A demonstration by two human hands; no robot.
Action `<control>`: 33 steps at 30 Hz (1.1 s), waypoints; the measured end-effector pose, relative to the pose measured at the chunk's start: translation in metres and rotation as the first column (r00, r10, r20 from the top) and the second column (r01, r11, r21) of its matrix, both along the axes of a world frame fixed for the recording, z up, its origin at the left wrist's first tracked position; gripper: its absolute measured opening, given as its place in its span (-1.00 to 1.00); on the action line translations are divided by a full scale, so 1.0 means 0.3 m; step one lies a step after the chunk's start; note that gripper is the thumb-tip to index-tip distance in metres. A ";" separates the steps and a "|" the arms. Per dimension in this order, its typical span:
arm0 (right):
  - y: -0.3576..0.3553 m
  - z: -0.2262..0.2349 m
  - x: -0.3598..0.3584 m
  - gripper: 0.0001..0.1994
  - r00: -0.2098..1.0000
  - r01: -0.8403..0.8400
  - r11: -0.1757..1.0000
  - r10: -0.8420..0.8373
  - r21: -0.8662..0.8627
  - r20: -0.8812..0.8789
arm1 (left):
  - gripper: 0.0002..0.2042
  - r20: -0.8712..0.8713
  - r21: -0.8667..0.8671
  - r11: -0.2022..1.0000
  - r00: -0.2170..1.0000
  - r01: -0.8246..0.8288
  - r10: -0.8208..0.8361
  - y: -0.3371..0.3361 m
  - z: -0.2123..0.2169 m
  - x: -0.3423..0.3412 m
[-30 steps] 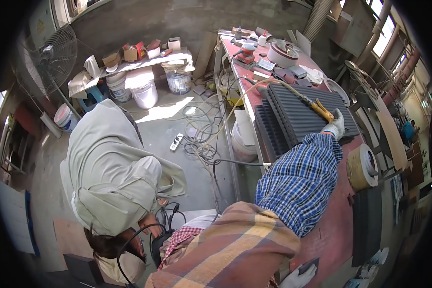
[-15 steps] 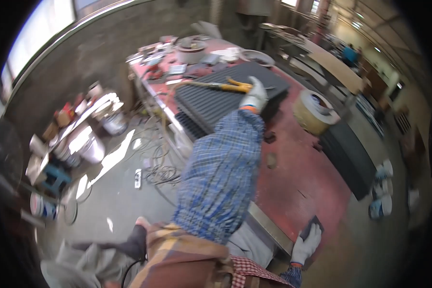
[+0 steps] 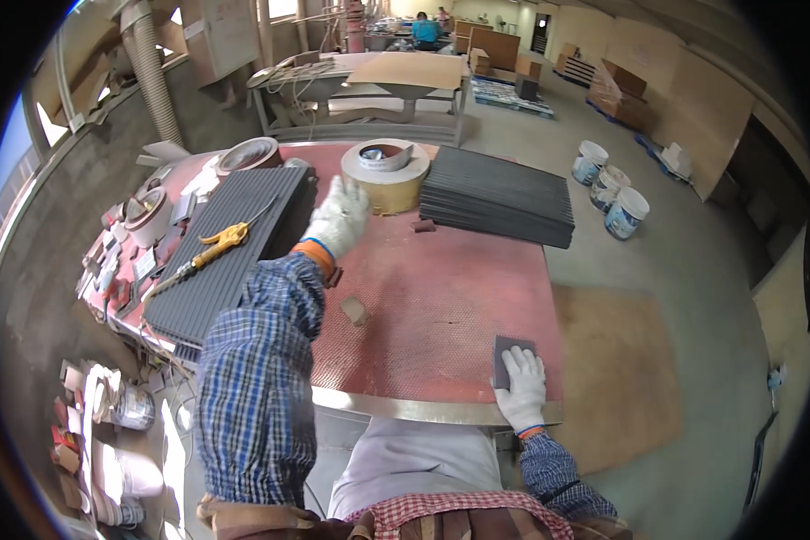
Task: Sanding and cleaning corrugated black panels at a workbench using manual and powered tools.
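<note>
My left hand (image 3: 340, 218), in a white glove with an orange cuff, hovers over the red-topped table (image 3: 396, 297) with its fingers apart and nothing in them. To its left, a yellow air blow gun (image 3: 223, 241) lies on a stack of dark ribbed panels (image 3: 220, 270), its nozzle pointing away from me. My gloved right hand (image 3: 524, 391) is at the table's near right corner, its fingers over a dark grey sanding pad (image 3: 506, 353). The pad's far part sticks out beyond the fingertips; the thumb's grip is partly hidden.
A second dark panel stack (image 3: 499, 198) lies at the far right of the table, beside a large tape roll (image 3: 385, 184). A small tan block (image 3: 355, 311) sits mid-table. Buckets (image 3: 625, 214) stand on the floor to the right. Farther off is a worktable (image 3: 405, 70).
My left hand has let go of the blow gun, leaving it on the ribbed panels, and moved right. My view has turned right. The right hand stays at the sanding pad.
</note>
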State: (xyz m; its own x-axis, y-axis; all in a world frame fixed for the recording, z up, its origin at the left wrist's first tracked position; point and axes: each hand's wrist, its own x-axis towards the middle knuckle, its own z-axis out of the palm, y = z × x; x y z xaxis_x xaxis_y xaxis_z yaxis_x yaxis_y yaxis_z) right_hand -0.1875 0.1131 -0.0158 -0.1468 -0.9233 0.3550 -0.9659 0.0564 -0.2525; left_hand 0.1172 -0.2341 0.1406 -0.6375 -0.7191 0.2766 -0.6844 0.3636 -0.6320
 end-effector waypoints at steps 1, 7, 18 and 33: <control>0.004 0.000 -0.008 -0.35 1.000 0.025 1.000 -0.025 0.000 -0.006 | -0.63 -0.011 -0.030 0.997 0.997 0.071 -0.071 0.001 -0.019 -0.098; 0.017 0.014 -0.029 -0.39 0.999 0.040 0.999 -0.040 0.028 -0.013 | -0.68 -0.084 0.192 0.930 0.950 0.312 -0.301 0.045 -0.124 -0.570; 0.025 0.044 -0.032 -0.24 0.997 0.019 0.981 -0.033 0.191 0.074 | -0.49 -0.597 0.199 0.796 0.715 0.571 -0.364 -0.063 -0.269 -1.150; -0.005 0.066 -0.020 -0.30 0.989 -0.004 0.980 -0.025 0.199 0.143 | -0.63 -0.453 0.255 0.873 0.849 0.416 -0.272 -0.138 -0.277 -1.265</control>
State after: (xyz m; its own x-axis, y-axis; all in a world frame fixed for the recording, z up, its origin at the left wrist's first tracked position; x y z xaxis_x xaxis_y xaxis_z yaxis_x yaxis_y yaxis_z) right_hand -0.1935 0.1116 0.0040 -0.1931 -0.9712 0.1395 -0.9194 0.1294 -0.3714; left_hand -0.2624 -0.2754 0.0574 -0.7499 -0.5664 0.3418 -0.6361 0.7593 -0.1370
